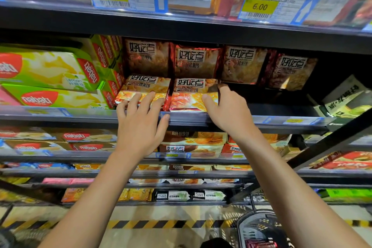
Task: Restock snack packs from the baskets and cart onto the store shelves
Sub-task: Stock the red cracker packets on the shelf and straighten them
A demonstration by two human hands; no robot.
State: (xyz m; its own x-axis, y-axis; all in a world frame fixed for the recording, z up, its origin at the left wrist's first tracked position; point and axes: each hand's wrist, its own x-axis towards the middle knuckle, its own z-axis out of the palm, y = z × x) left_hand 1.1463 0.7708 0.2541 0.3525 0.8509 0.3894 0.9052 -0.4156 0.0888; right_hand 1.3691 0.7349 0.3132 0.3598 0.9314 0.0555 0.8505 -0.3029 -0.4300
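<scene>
Straightening two orange-and-red foil biscuit packs at the shelf's front edge point(201, 119): left hand point(141, 125) rests spread fingers on the left pack point(141, 90); right hand point(225, 110) grips the right pack point(191, 94), judged light, crinkly, slippery, crushable; hold by the sides

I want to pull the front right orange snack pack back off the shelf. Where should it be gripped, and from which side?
Grip the orange snack pack at its right edge, coming from the front right. It lies flat at the shelf lip, another pack presses against its left side, and the shelf to its right is bare. The right hand already holds it there, thumb on top.
</scene>
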